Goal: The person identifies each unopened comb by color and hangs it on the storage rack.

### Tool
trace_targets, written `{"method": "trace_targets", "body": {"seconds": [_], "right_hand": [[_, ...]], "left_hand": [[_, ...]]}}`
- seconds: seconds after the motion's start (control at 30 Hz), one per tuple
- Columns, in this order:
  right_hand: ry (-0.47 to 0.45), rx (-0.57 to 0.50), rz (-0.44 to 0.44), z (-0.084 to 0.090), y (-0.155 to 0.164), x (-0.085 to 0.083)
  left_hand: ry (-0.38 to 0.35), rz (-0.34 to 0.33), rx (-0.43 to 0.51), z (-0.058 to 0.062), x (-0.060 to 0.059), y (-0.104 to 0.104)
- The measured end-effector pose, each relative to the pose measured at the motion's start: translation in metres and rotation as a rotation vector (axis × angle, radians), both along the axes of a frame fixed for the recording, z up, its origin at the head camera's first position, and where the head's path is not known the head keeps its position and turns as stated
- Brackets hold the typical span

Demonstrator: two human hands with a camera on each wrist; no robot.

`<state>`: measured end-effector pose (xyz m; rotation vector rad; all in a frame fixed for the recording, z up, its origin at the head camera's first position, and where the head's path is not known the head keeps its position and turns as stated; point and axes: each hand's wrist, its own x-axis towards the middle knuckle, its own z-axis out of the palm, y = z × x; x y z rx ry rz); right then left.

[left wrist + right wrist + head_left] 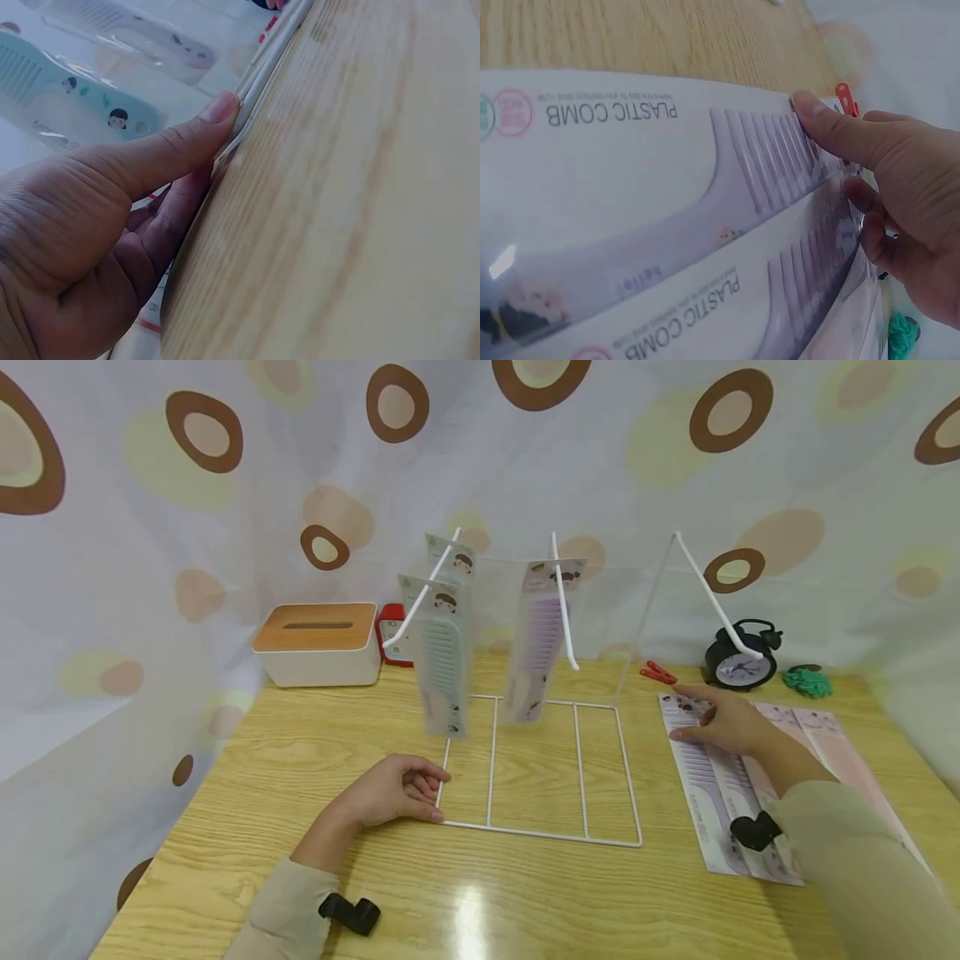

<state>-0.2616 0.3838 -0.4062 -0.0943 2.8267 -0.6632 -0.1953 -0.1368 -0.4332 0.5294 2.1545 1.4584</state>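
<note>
The person's hands work at either side of a white wire rack [581,768] on the desk [337,727]. The left hand [401,789], fingers curled, grips the rack's base at its eight o'clock corner. Towards three o'clock from the rack lies a purple comb pack [697,768]; the right hand [723,720] touches its upper end with partly bent fingers, though whether it pinches the pack cannot be told. Two teal comb packs [441,660] hang on the rack's left hook. A tissue box [318,645] stands towards ten o'clock, a black alarm clock [741,670] towards two.
</note>
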Motion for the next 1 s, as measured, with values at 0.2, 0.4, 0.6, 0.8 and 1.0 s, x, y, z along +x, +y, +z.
{"method": "trace_targets", "body": {"seconds": [0.2, 0.4, 0.6, 0.8, 1.0], "right_hand": [[0.036, 0.056, 0.040, 0.003, -0.003, -0.003], [0.128, 0.097, 0.056, 0.008, -0.012, -0.004], [0.183, -0.081, -0.071, 0.012, -0.016, 0.001], [0.203, -0.312, -0.201, 0.028, -0.018, 0.009], [0.233, -0.787, -0.306, 0.044, -0.023, 0.022]], "left_hand": [[0.001, 0.003, -0.005, 0.000, 0.000, 0.000], [-0.001, 0.001, -0.007, -0.001, 0.000, 0.000], [0.013, -0.001, -0.012, 0.000, 0.001, 0.002], [0.024, 0.002, -0.021, 0.000, 0.000, 0.001], [0.021, 0.009, -0.012, 0.000, 0.000, -0.001]]}}
